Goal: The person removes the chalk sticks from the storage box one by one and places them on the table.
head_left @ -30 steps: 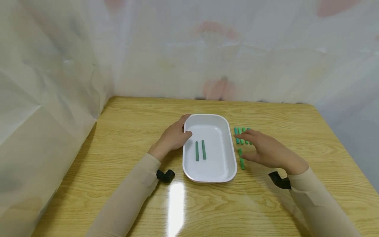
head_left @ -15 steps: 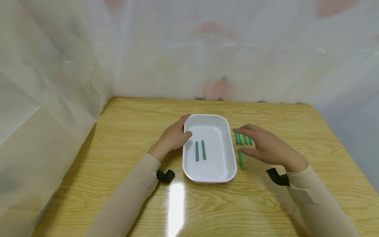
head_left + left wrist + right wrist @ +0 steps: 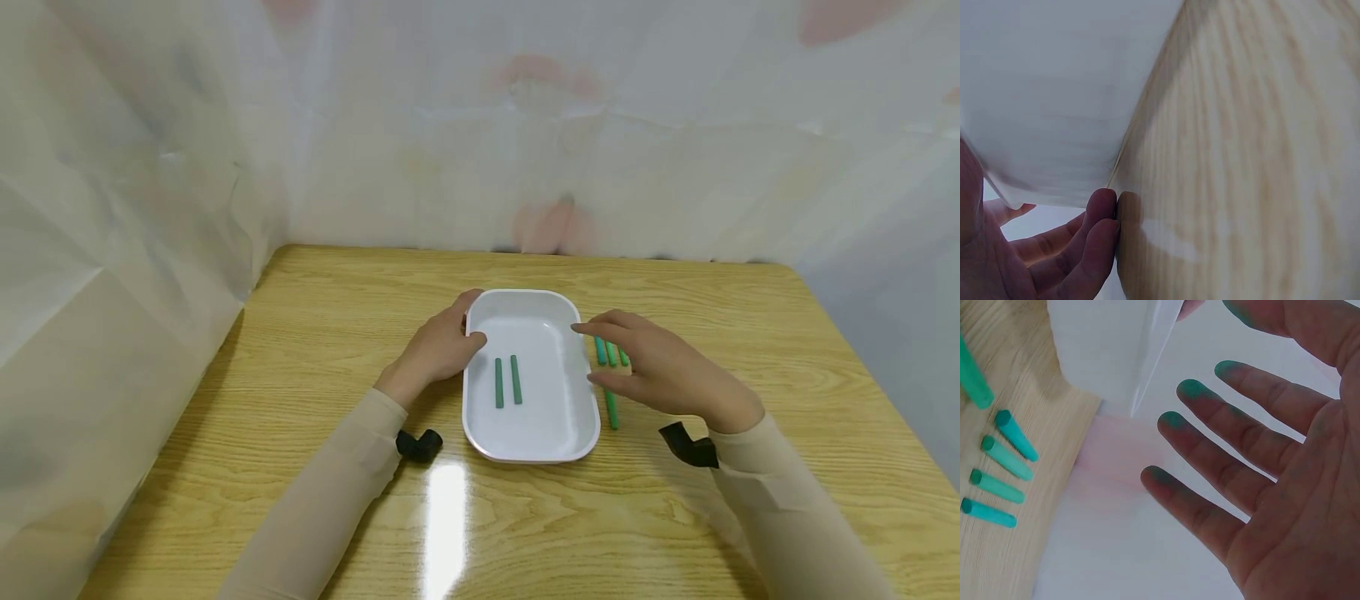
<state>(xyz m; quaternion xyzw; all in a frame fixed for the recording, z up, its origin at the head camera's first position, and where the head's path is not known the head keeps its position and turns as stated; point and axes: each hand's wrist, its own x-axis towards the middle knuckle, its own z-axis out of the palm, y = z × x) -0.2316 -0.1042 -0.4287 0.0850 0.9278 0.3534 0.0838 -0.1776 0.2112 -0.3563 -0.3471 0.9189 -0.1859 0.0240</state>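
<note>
A white rectangular tray (image 3: 551, 421) holds two dark green chalk sticks (image 3: 499, 385), lying side by side. My left hand (image 3: 435, 346) grips its left wall, thumb over the rim; in the left wrist view the fingers (image 3: 1099, 250) lie along the outside near the tabletop. My right hand (image 3: 663, 367) hovers at the tray's right rim, fingers apart and holding nothing. Green dust coats its fingertips (image 3: 1194, 389). Under and beside that hand lie a green chalk stick (image 3: 612, 410) and a row of teal and light green chalk sticks (image 3: 1007, 457), partly hidden in the head view.
The tray stands on a wood-grain table (image 3: 360, 292). Pale sheeting with blurred pink shapes (image 3: 555, 150) hangs behind it, and more sheeting (image 3: 112, 250) rises along the left side. A bright reflection lies on the near tabletop.
My right hand has shifted left and slightly away, from over the chalk row to the tray's right rim. The left hand, the tray and the chalk sticks have not moved.
</note>
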